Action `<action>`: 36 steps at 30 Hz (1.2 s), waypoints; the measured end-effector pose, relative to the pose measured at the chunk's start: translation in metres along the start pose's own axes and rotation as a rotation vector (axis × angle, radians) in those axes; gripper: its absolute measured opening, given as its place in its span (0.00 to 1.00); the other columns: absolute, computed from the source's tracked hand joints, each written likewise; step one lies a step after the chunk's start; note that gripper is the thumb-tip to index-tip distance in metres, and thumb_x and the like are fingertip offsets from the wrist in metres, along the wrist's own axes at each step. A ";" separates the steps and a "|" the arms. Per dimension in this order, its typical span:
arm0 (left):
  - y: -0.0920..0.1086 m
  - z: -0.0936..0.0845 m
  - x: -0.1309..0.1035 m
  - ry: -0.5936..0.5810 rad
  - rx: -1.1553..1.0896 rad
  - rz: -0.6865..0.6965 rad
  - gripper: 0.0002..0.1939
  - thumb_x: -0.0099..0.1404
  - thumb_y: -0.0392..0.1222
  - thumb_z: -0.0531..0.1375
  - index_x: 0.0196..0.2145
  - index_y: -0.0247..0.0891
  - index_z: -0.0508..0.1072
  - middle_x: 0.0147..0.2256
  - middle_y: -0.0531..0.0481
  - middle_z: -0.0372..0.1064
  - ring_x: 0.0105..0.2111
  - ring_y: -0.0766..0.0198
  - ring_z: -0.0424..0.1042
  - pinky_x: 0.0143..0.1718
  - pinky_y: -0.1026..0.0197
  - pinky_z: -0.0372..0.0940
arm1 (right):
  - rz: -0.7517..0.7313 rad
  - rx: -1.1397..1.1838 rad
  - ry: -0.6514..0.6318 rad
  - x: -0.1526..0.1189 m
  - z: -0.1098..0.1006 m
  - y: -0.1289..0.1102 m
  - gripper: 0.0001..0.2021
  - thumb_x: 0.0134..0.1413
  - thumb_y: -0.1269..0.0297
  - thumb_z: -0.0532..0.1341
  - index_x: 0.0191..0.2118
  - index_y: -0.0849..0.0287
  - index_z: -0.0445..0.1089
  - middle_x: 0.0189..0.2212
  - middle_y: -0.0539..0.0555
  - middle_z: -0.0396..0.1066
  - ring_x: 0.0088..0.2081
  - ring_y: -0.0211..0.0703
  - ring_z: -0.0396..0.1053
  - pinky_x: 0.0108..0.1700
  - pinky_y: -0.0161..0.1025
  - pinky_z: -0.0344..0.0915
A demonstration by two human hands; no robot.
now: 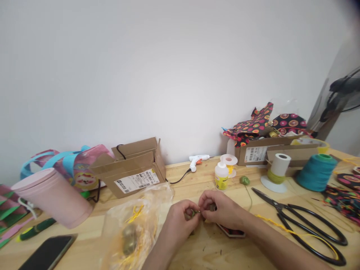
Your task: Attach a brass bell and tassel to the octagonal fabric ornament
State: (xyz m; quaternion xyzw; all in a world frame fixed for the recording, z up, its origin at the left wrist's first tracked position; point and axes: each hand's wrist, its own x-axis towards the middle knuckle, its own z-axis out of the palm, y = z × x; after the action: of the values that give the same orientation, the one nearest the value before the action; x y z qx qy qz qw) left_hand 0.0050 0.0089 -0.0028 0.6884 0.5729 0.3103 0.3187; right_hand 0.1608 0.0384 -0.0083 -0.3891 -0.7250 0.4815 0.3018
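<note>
My left hand (180, 219) is closed in a pinch, with a bit of green cord (193, 213) showing between its fingers. Meeting it at the fingertips, my right hand (221, 206) is pinched too; what it grips is hidden by the fingers. Below my right wrist lies a flat, dark, angular piece with a pale edge (232, 231), partly covered by the hand. A small ball of green cord (244, 180) sits beyond my right hand, its loose strand running down toward my forearm.
Large black scissors (281, 208) and a teal thread cone (316, 172) are on the right. A glue bottle (221, 176) and glue gun (195, 163) stand behind my hands. Left are a plastic bag (112, 221), cardboard box (135, 168), pink cup (56, 198) and phone (47, 253).
</note>
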 end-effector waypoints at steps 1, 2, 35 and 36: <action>-0.002 0.000 0.000 -0.011 -0.029 -0.029 0.07 0.50 0.37 0.55 0.27 0.35 0.70 0.20 0.54 0.61 0.20 0.68 0.60 0.20 0.67 0.54 | 0.000 -0.027 0.008 0.000 0.001 0.000 0.08 0.36 0.75 0.55 0.28 0.61 0.64 0.24 0.51 0.69 0.26 0.37 0.65 0.27 0.32 0.60; -0.003 0.001 0.001 -0.020 -0.058 -0.050 0.07 0.49 0.37 0.55 0.26 0.34 0.70 0.19 0.54 0.61 0.19 0.69 0.59 0.19 0.68 0.54 | -0.001 -0.047 0.014 0.000 0.001 -0.001 0.08 0.36 0.75 0.55 0.28 0.61 0.64 0.24 0.50 0.69 0.26 0.36 0.65 0.26 0.31 0.60; -0.003 -0.008 0.002 -0.029 -0.543 -0.196 0.09 0.41 0.38 0.65 0.22 0.32 0.71 0.17 0.52 0.68 0.18 0.69 0.65 0.21 0.67 0.57 | -0.048 0.035 0.016 -0.002 0.002 -0.006 0.06 0.36 0.77 0.56 0.24 0.61 0.64 0.18 0.45 0.60 0.20 0.30 0.55 0.21 0.28 0.52; -0.003 -0.008 0.002 -0.028 -0.581 -0.198 0.10 0.40 0.39 0.66 0.22 0.32 0.71 0.17 0.51 0.69 0.18 0.69 0.65 0.22 0.67 0.59 | -0.062 -0.016 0.035 -0.003 0.003 -0.007 0.06 0.37 0.77 0.56 0.25 0.60 0.65 0.18 0.45 0.60 0.20 0.31 0.55 0.21 0.28 0.52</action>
State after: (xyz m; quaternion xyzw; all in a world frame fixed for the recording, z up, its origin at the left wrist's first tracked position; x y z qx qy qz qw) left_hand -0.0028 0.0124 -0.0005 0.5135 0.5199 0.4190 0.5390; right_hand 0.1582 0.0336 -0.0032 -0.3772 -0.7351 0.4592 0.3263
